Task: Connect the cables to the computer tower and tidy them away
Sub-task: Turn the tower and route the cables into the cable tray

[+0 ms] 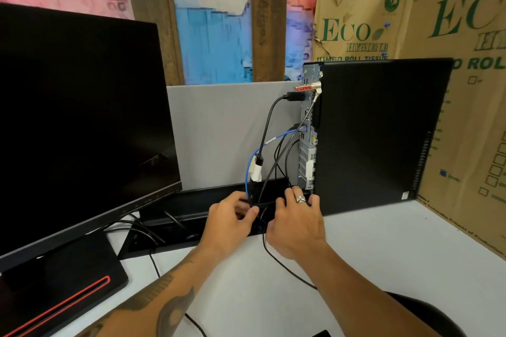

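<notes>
- Computer tower [377, 131] upright on white bench [383, 249], rear ports facing left.
- Black and blue cables [267, 128] plugged into rear, dropping into black cable tray [191, 201].
- Left hand [230, 216] grip pinching cables at tray.
- Right hand [297, 223] beside tower base; grip unclear.

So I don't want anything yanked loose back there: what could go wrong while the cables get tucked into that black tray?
1. The left hand pinches the cable bundle at the long black cable tray; pulling down could unseat the thin blue network cable from the upright black computer tower.
2. The right hand rests beside the tower's base; a push might tip it.
3. The loose black cable lying on the white desk could snag a forearm.
</notes>
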A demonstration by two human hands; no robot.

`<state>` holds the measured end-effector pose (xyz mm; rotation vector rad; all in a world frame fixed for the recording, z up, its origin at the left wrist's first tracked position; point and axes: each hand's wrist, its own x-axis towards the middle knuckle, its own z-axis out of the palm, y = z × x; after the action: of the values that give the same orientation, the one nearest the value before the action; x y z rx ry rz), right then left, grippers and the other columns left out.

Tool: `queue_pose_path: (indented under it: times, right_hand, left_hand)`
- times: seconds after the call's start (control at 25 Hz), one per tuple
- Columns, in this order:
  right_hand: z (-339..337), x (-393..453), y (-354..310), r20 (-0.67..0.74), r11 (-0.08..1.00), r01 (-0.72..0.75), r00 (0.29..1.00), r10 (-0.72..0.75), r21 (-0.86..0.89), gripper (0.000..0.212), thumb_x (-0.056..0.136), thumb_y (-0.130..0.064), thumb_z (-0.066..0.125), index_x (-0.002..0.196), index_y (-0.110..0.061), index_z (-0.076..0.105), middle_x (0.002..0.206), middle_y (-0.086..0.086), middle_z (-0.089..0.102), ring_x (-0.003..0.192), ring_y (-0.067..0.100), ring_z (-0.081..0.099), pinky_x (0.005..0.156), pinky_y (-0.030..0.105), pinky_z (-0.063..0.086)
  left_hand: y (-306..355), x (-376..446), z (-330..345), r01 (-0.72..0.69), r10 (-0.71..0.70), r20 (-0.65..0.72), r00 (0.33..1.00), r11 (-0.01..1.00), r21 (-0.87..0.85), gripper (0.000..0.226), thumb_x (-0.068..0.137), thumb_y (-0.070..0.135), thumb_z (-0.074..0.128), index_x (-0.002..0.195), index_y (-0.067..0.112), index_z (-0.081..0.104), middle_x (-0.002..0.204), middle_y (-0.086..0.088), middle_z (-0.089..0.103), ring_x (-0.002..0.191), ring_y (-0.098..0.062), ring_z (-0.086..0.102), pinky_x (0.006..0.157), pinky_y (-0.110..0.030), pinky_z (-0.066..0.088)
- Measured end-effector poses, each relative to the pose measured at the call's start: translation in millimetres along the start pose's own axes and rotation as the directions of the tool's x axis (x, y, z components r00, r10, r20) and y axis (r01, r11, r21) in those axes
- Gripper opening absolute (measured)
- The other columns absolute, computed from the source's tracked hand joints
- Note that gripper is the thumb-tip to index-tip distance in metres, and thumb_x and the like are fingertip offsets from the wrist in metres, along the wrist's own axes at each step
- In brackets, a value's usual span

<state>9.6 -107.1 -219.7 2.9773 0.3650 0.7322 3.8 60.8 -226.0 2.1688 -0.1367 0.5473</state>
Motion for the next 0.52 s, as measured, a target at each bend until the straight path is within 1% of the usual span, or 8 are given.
queue_pose_path:
  times: [0.08, 0.12, 0.16, 0.24, 0.28, 0.32, 0.44, 0.52]
  right_hand:
    - [0, -1, 1, -0.009, 1.000, -0.010, 1.000, 0.010, 0.024, 0.048, 0.086, -0.045, 0.041, 0.113, -0.015, 0.067, 0.125, 0.006, 0.058, 0.131, 0.027, 0.045, 0.099, 0.048, 0.033]
    - [2, -2, 1, -0.026, 0.998, -0.027, 0.999, 0.028, 0.052, 0.048, 0.084, -0.044, 0.043, 0.111, -0.015, 0.069, 0.125, 0.006, 0.060, 0.132, 0.027, 0.046, 0.101, 0.048, 0.033]
    - [4, -2, 1, -0.044, 0.996, -0.043, 0.998, 0.047, 0.081, 0.046, 0.082, -0.044, 0.045, 0.109, -0.016, 0.070, 0.125, 0.005, 0.062, 0.133, 0.026, 0.047, 0.102, 0.048, 0.034]
    - [8, -1, 0, -0.071, 0.990, -0.066, 0.995, 0.075, 0.123, 0.040, 0.080, -0.041, 0.049, 0.106, -0.018, 0.069, 0.123, 0.002, 0.062, 0.132, 0.024, 0.049, 0.103, 0.047, 0.034]
    - [9, -1, 0, -0.099, 0.988, -0.072, 0.991, 0.086, 0.139, 0.037, 0.079, -0.039, 0.051, 0.104, -0.019, 0.069, 0.122, 0.001, 0.062, 0.129, 0.023, 0.050, 0.102, 0.046, 0.035]
    - [9, -1, 0, -0.124, 0.985, -0.075, 0.988, 0.095, 0.154, 0.034, 0.078, -0.037, 0.053, 0.103, -0.019, 0.068, 0.120, 0.001, 0.063, 0.127, 0.022, 0.052, 0.101, 0.045, 0.036]
    - [11, 0, 1, -0.142, 0.982, -0.085, 0.984, 0.109, 0.167, 0.034, 0.075, -0.033, 0.056, 0.102, -0.019, 0.071, 0.117, 0.001, 0.066, 0.125, 0.022, 0.055, 0.099, 0.045, 0.039]
    - [11, 0, 1, -0.136, 0.980, -0.095, 0.984, 0.120, 0.174, 0.036, 0.076, -0.032, 0.055, 0.105, -0.018, 0.072, 0.119, 0.000, 0.067, 0.127, 0.022, 0.055, 0.100, 0.045, 0.040]
  left_hand:
    - [0, -1, -3, -0.097, 0.097, 0.019, 0.995, 0.995, 0.010, 0.016, 0.097, 0.030, 0.072, 0.113, 0.027, 0.072, 0.070, 0.013, 0.073, 0.070, 0.000, 0.068, 0.070, -0.016, 0.054]
    - [1, 1, -1, -0.128, 0.126, 0.032, 0.992, 0.989, 0.070, 0.012, 0.101, 0.032, 0.066, 0.111, 0.028, 0.071, 0.065, 0.011, 0.068, 0.064, -0.002, 0.065, 0.063, -0.015, 0.049]
    - [1, 5, 3, -0.144, 0.140, 0.042, 0.989, 0.979, 0.145, 0.012, 0.104, 0.034, 0.060, 0.109, 0.029, 0.070, 0.063, 0.009, 0.065, 0.062, -0.007, 0.062, 0.060, -0.019, 0.046]
    - [1, 14, 9, -0.144, 0.120, 0.096, 0.988, 0.941, 0.305, 0.018, 0.107, 0.038, 0.048, 0.117, 0.036, 0.063, 0.072, 0.005, 0.068, 0.070, -0.019, 0.066, 0.063, -0.034, 0.052]
    - [1, 18, 11, -0.143, 0.092, 0.154, 0.984, 0.921, 0.363, 0.023, 0.108, 0.039, 0.043, 0.125, 0.041, 0.059, 0.081, 0.004, 0.071, 0.077, -0.025, 0.068, 0.068, -0.038, 0.055]
    - [1, 21, 13, -0.157, 0.075, 0.220, 0.972, 0.910, 0.384, 0.029, 0.108, 0.041, 0.039, 0.133, 0.048, 0.052, 0.090, 0.003, 0.074, 0.083, -0.027, 0.069, 0.074, -0.041, 0.057]
    - [6, 22, 14, -0.175, 0.052, 0.401, 0.915, 0.945, 0.276, 0.041, 0.110, 0.043, 0.033, 0.145, 0.065, 0.034, 0.105, 0.006, 0.075, 0.090, -0.021, 0.070, 0.080, -0.042, 0.059]
    - [5, 23, 13, -0.147, 0.034, 0.440, 0.897, 0.963, 0.226, 0.041, 0.111, 0.043, 0.031, 0.147, 0.064, 0.033, 0.109, 0.005, 0.074, 0.092, -0.020, 0.069, 0.080, -0.039, 0.058]
